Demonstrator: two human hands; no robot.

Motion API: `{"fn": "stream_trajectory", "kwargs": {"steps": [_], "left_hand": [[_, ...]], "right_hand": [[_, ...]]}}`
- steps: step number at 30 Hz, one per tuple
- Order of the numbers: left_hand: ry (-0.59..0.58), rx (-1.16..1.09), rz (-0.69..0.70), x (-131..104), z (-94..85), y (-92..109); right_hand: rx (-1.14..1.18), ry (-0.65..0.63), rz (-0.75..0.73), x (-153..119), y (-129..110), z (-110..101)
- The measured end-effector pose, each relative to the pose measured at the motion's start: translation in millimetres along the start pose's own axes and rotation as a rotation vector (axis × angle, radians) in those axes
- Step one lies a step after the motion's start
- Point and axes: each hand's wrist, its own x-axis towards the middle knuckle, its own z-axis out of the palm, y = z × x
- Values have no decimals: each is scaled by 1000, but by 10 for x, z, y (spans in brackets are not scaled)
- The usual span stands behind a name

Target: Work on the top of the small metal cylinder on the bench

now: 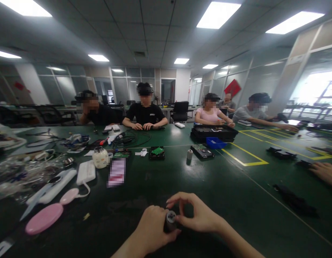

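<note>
A small grey metal cylinder (pixel 171 217) stands at the lower middle of the view, its round top with dark holes facing up. My left hand (pixel 154 229) is wrapped round its left side, thumb at the near edge. From the right, my right hand (pixel 197 214) reaches to the cylinder's top with bent fingers; its thumb is at the rim, the index finger arched above. Whether a small part sits between those fingers is too small to tell. Farther up the green table, a similar cylinder (pixel 189 156) stands upright beside a hard drive (pixel 202 151).
Left lie a pink oval object (pixel 44 218), a white power bank (pixel 86 172), a cup (pixel 100 157), a phone (pixel 117 172) and plastic bags. Ahead are another drive (pixel 157 153), a blue tray (pixel 216 143) and black trays (pixel 214 132). Several people sit across; another person's hand (pixel 326 172) is at right.
</note>
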Motion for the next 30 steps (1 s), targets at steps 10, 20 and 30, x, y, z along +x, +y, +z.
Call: {"fn": "stream_trajectory", "kwargs": {"steps": [10, 20, 30], "left_hand": [[-3, 35, -15, 4, -37, 54], [7, 24, -15, -6, 1, 33], [23, 20, -10, -7, 3, 15]], "right_hand": [[-90, 2, -11, 3, 3, 61], [-135, 117, -11, 26, 111, 133], [-75, -4, -33, 6, 51, 55]]}}
